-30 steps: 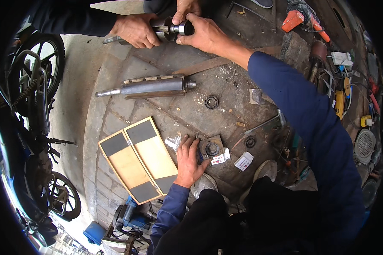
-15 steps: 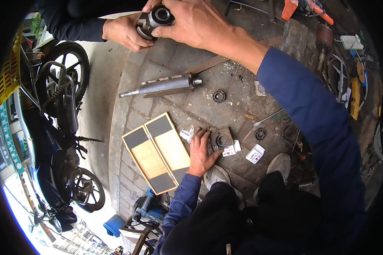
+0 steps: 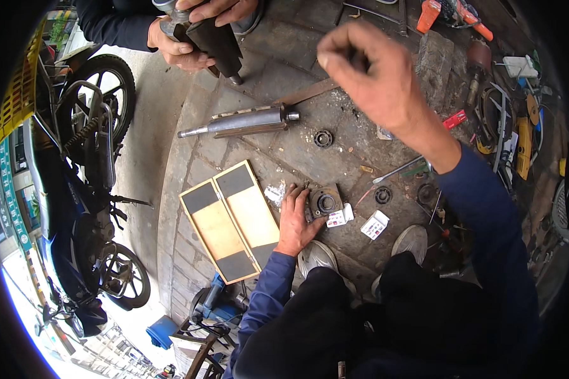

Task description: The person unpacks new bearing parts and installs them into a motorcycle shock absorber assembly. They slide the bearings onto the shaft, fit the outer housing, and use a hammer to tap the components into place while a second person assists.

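My left hand (image 3: 294, 218) lies low over the paving with its fingers stretched and spread. Its thumb and forefinger touch the edge of a square metal bearing housing (image 3: 332, 191) with a round bore. Raised at the upper middle, my right hand (image 3: 376, 76) has curled fingers and is smeared by motion; whether anything is in it cannot be made out. At the upper left, another person's hands (image 3: 183, 47) hold a dark, thick metal shaft (image 3: 218, 45) with long bars along it. A similar shaft (image 3: 250, 122) lies on the ground, with a ring bearing (image 3: 323, 139) to its right.
An open wooden case (image 3: 231, 221) with dark pads lies left of my left hand. Small white cartons (image 3: 374, 225) and another bearing (image 3: 382, 195) sit to the right. Tools crowd the right side, including a yellow power tool (image 3: 524, 148). A motorcycle (image 3: 76, 208) stands left.
My right hand has come off the dark metal shaft and moved right. The other person now holds the shaft alone, tilted, with its end pointing down. My left hand stays at the housing.
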